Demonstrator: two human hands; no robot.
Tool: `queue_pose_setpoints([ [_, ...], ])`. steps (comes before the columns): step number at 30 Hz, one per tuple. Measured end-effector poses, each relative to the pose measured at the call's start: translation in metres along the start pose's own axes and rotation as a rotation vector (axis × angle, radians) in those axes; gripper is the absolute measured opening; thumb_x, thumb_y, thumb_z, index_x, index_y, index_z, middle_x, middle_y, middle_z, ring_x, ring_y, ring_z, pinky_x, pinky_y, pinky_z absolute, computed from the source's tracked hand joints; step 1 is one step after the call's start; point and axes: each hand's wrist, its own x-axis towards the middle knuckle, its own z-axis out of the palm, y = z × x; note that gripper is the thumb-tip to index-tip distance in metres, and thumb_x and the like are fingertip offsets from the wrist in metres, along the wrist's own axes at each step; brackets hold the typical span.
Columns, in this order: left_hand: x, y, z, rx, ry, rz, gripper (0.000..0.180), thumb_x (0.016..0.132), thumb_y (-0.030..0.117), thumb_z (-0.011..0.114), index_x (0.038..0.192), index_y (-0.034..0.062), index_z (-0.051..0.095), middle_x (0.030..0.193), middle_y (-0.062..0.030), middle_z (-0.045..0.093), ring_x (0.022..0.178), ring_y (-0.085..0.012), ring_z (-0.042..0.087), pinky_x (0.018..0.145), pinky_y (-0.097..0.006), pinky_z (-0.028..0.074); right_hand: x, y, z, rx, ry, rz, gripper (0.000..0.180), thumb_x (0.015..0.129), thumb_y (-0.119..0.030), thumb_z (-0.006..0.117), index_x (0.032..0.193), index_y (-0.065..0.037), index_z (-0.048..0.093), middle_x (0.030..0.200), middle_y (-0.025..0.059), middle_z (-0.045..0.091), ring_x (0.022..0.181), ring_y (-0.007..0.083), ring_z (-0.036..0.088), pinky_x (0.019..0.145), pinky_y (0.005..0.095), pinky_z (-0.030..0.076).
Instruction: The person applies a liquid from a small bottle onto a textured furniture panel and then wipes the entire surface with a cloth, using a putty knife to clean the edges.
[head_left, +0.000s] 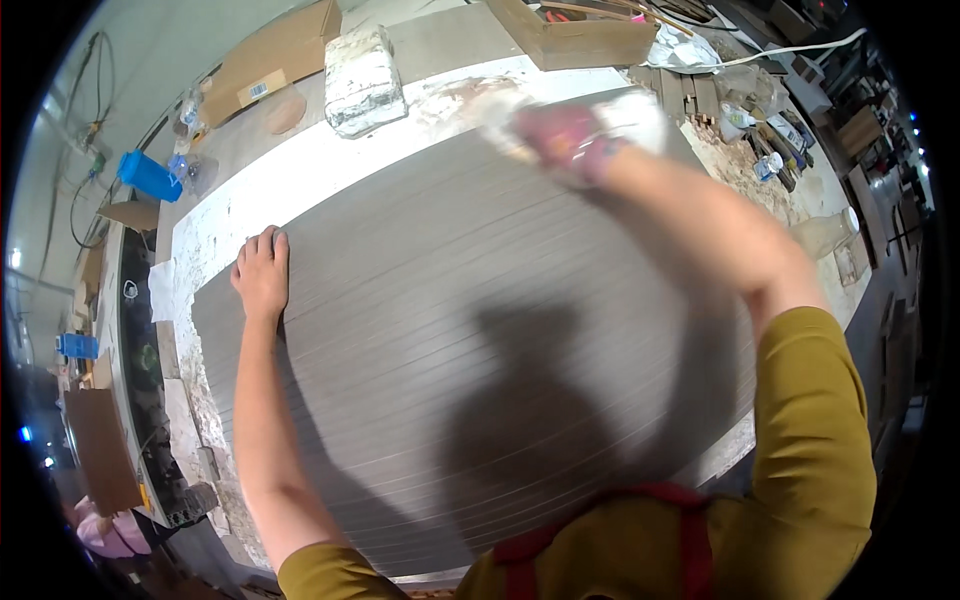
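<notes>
A large grey wood-grain panel with fine lengthwise lines lies flat in front of me. My left hand, bare, rests on its left far edge with the fingers stretched out and holding nothing. At the far edge, right of the middle, my right hand wears a reddish-purple glove and is smeared by motion. The glove is closed on a whitish cloth, which shows blurred on both sides of it. Shadows of my head and arms fall across the panel.
Beyond the panel sit a white-wrapped block, a cardboard box and an open carton. A blue bottle stands at far left. Small bottles and tools crowd the right, near a clear jar. Another person's pink sleeve shows lower left.
</notes>
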Motion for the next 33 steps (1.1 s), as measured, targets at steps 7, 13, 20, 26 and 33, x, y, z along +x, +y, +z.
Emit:
queue_pose_setpoints([
  [7,0.006,0.007,0.007,0.028,-0.005,0.016,0.043,0.095,0.043,0.037,0.126,0.0174,0.052,0.123,-0.007,0.052,0.124,-0.0254,0.042,0.105,-0.051,0.027,0.001,-0.023,0.033,0.137,0.154,0.037,0.023,0.084,-0.016,0.052,0.104,-0.006,0.056,0.085,0.0192,0.062,0.084,0.0355,0.063,0.072,0.0464,0.05],
  [13,0.005,-0.004,0.005,0.02,-0.058,-0.014,0.044,0.096,0.043,0.035,0.13,0.0193,0.05,0.13,-0.0068,0.049,0.127,-0.0265,0.04,0.105,-0.052,0.026,0.025,-0.12,0.006,0.266,-0.024,-0.033,0.029,0.086,-0.02,0.051,0.109,-0.003,0.056,0.097,0.0169,0.065,0.09,0.0327,0.064,0.078,0.0427,0.05],
  [20,0.006,0.008,0.002,0.026,-0.028,0.022,0.045,0.096,0.043,0.034,0.13,0.018,0.049,0.13,-0.0051,0.05,0.125,-0.025,0.043,0.104,-0.05,0.027,-0.081,0.108,-0.011,-0.005,-0.061,0.527,0.027,0.079,-0.01,0.061,0.105,-0.003,0.057,0.092,0.0209,0.065,0.087,0.035,0.065,0.074,0.0416,0.051],
  [26,0.011,-0.014,0.015,0.113,-0.019,0.055,0.043,0.096,0.041,0.034,0.131,0.0191,0.047,0.125,-0.004,0.052,0.121,-0.0228,0.045,0.1,-0.047,0.034,-0.054,-0.061,0.039,0.357,0.01,0.088,0.044,0.086,-0.027,0.055,0.126,-0.011,0.052,0.127,0.0139,0.055,0.109,0.0326,0.057,0.09,0.0405,0.047],
  [33,0.01,-0.019,0.017,0.077,0.012,0.065,0.045,0.097,0.043,0.032,0.131,0.019,0.048,0.127,-0.0031,0.052,0.123,-0.0227,0.044,0.102,-0.045,0.032,-0.118,-0.054,0.036,0.411,0.158,0.073,0.023,0.088,-0.017,0.048,0.107,-0.009,0.057,0.099,0.0154,0.063,0.09,0.0332,0.062,0.077,0.0428,0.05],
])
